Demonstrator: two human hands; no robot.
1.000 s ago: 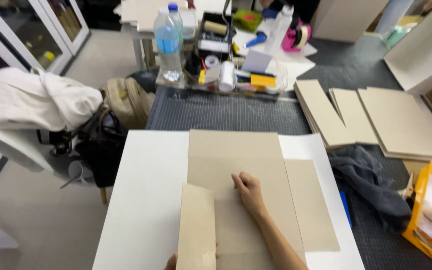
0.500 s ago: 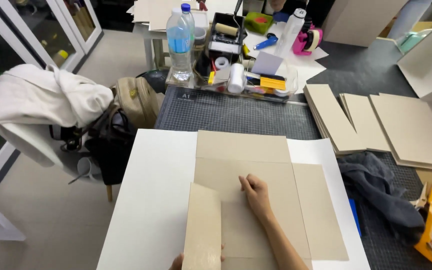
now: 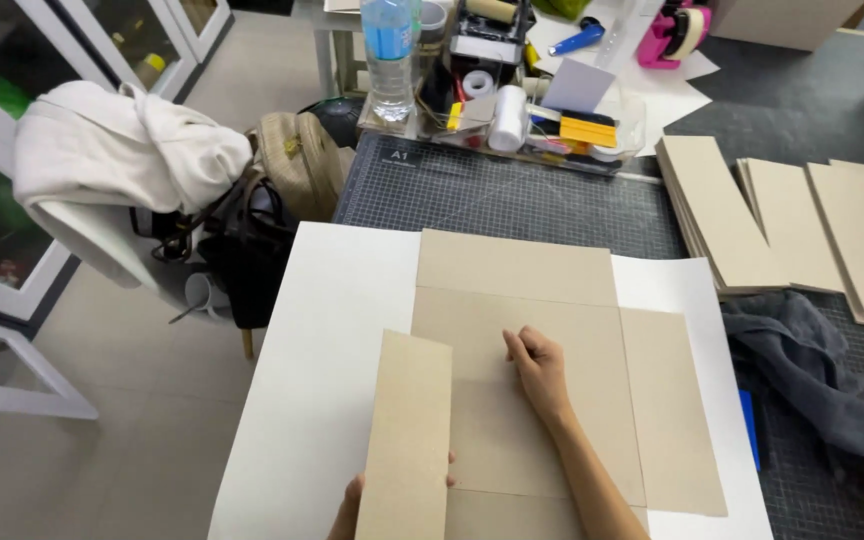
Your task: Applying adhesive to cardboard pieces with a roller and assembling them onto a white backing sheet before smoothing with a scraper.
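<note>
A large white sheet (image 3: pixel 322 370) lies on a dark cutting mat (image 3: pixel 512 200). Several tan cardboard panels are laid flat on it: a big centre panel (image 3: pixel 492 430), a top panel (image 3: pixel 517 265) and a right panel (image 3: pixel 672 410). My right hand (image 3: pixel 539 370) rests flat on the centre panel, fingers together. My left hand (image 3: pixel 352 505), mostly hidden at the bottom edge, holds a narrow tan cardboard strip (image 3: pixel 407 440) lifted over the left side of the centre panel.
Stacks of tan boards (image 3: pixel 782 215) lie at the right, with a dark grey cloth (image 3: pixel 812 380) below them. A water bottle (image 3: pixel 389 55), tape rolls and tools fill a clear tray (image 3: pixel 532 110) at the back. A chair with a white garment (image 3: pixel 122 160) and bags stands left.
The camera has moved closer and lower over the work. My left hand has kept hold of the strip; my right hand has stayed on the centre panel.
</note>
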